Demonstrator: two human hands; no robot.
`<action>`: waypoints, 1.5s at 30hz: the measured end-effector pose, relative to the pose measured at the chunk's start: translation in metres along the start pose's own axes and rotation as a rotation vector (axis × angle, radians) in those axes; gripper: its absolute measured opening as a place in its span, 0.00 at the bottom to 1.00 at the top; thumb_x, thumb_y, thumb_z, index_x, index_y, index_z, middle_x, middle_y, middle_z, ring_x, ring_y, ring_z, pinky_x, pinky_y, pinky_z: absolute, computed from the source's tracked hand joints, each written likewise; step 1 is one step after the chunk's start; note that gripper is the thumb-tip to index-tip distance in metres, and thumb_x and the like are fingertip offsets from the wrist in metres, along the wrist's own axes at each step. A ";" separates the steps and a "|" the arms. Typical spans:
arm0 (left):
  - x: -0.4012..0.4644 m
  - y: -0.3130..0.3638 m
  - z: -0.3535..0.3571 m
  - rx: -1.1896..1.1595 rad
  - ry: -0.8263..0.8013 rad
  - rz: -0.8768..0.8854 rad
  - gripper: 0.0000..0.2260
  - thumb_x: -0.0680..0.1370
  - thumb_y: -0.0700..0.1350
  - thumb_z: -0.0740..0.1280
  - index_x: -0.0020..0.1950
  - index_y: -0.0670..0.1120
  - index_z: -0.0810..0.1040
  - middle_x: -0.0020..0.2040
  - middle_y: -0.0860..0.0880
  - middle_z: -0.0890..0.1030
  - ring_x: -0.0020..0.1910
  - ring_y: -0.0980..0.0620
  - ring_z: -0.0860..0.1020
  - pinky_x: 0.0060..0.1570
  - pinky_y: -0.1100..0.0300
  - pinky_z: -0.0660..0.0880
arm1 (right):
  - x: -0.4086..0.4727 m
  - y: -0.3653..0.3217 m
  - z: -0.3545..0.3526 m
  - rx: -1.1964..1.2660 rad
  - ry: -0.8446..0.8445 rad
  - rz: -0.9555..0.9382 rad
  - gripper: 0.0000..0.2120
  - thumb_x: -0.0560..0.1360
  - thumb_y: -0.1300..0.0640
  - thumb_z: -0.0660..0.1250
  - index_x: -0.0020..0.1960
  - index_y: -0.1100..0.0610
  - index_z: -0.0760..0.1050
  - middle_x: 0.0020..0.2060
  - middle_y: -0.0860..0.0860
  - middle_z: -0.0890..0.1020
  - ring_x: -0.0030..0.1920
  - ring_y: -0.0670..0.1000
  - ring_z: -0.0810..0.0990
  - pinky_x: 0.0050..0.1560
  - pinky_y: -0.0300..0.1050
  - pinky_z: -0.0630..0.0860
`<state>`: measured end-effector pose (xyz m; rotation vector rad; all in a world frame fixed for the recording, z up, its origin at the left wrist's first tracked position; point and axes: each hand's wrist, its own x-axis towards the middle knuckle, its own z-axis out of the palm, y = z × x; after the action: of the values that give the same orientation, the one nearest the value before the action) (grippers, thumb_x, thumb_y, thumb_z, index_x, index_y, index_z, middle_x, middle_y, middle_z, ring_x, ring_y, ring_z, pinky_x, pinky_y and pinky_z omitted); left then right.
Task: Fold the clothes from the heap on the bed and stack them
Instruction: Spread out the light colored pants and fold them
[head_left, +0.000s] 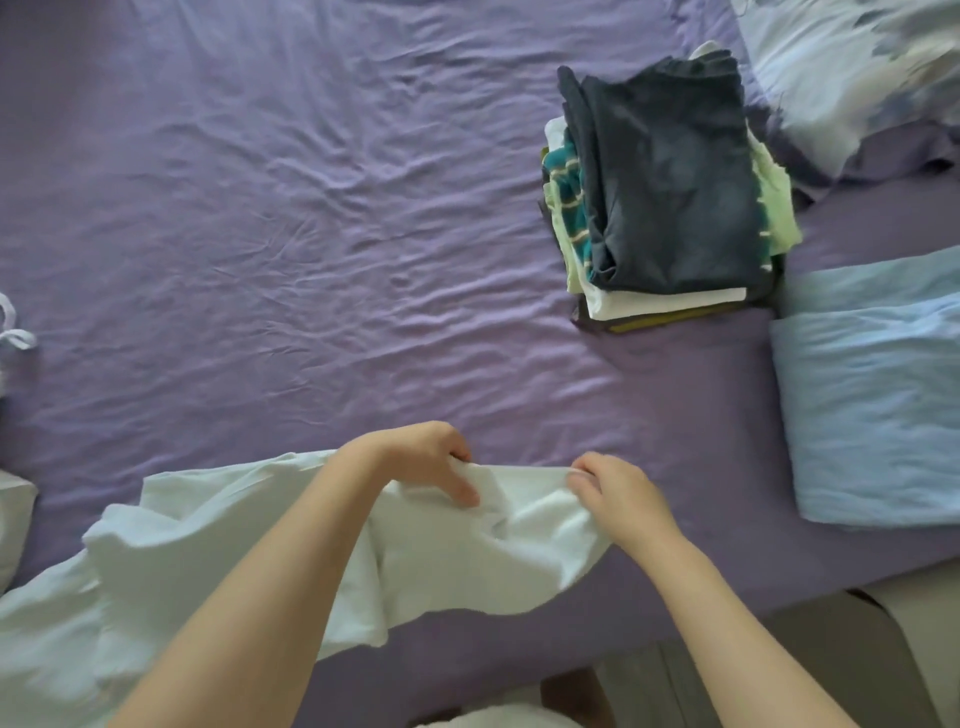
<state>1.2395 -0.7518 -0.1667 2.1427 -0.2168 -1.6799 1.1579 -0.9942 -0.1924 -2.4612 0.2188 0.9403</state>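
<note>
Head view looks down as the left hand (431, 457) and the right hand (618, 493) each pinch the top edge of a white garment (467, 540), grip closed on cloth, at the near edge of the purple bed (311, 208). Up at the right sits a tidy stack of folded clothes (670, 192), dark top piece uppermost, so most looks done. White cloth (15, 332) peeks in at the left edge, perhaps more to fold.
</note>
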 end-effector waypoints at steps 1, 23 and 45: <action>0.002 0.006 0.002 0.004 0.032 0.030 0.10 0.71 0.52 0.73 0.50 0.53 0.79 0.45 0.55 0.79 0.44 0.53 0.77 0.43 0.59 0.74 | -0.003 0.002 -0.003 0.072 0.074 0.006 0.07 0.78 0.51 0.60 0.49 0.53 0.75 0.45 0.51 0.80 0.48 0.56 0.76 0.41 0.47 0.69; 0.108 0.087 0.024 -0.099 0.700 0.019 0.11 0.79 0.39 0.58 0.59 0.48 0.74 0.56 0.46 0.80 0.56 0.42 0.74 0.49 0.56 0.65 | -0.005 0.064 0.006 0.062 0.243 0.197 0.14 0.79 0.50 0.61 0.58 0.59 0.74 0.52 0.55 0.80 0.52 0.58 0.76 0.53 0.51 0.67; 0.137 0.123 0.022 0.210 0.944 0.130 0.15 0.76 0.37 0.61 0.55 0.54 0.77 0.55 0.52 0.79 0.59 0.48 0.68 0.49 0.58 0.54 | -0.006 0.083 0.017 0.227 0.450 0.180 0.17 0.73 0.42 0.67 0.44 0.53 0.65 0.30 0.47 0.74 0.31 0.52 0.69 0.40 0.48 0.65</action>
<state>1.2693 -0.9175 -0.2431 2.7402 -0.2413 -0.4621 1.1175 -1.0573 -0.2321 -2.4326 0.6691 0.3866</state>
